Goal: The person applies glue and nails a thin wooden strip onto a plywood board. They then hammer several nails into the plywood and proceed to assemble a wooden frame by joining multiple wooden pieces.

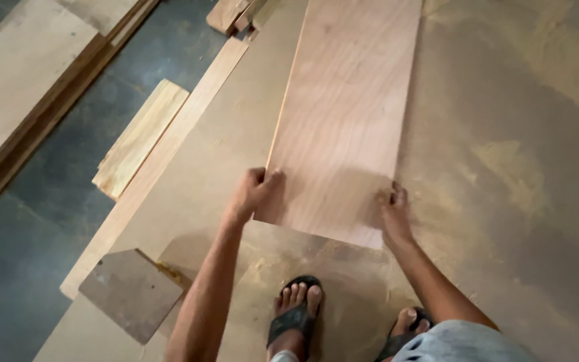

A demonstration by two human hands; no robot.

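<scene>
A long reddish plywood plank (346, 114) lies lengthwise on a large dusty board (504, 167) that covers the floor. My left hand (254, 191) grips the plank's near left corner, fingers curled over its edge. At the near right corner, my right hand (394, 211) holds the other edge. The near end of the plank looks slightly raised and casts a shadow. Both my feet (295, 315) in dark sandals stand on the board just below the plank.
A narrow wood strip (169, 144) runs along the board's left edge. Pale short planks (139, 137) lie on the dark floor to the left. A small grey square offcut (131, 293) lies at lower left. More boards (28, 87) are stacked at upper left.
</scene>
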